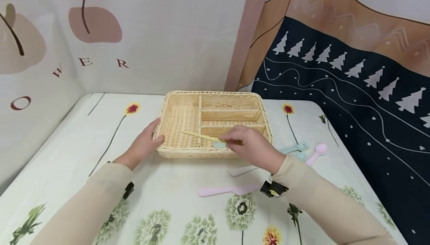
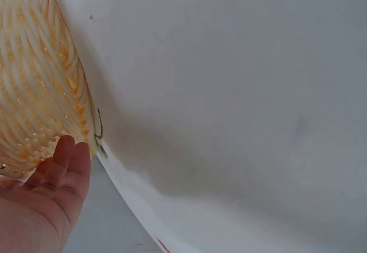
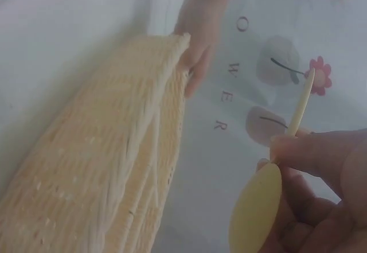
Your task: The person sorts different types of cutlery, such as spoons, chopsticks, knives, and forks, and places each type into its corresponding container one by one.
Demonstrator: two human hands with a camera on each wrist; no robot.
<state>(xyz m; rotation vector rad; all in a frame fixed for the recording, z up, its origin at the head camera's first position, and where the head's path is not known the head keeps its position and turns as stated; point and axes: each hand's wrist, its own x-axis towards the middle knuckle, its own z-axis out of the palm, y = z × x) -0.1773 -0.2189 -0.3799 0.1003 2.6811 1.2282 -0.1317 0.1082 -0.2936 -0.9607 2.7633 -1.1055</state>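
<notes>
Right wrist view: pale-yellow, plastic-looking spoon [image 3: 255,207], smooth egg-shaped bowl, handle tapering away. The right hand [image 1: 250,146] pinches it near the neck, probably for control, over the divided cream woven basket [image 1: 195,154]. The left hand [image 1: 144,144] grips the basket's left end, I'd guess to steady it.

Yellow spoon [image 3: 256,207], held aslant above pale wicker basket [image 1: 191,154]; basket upright, divided into compartments.
</notes>
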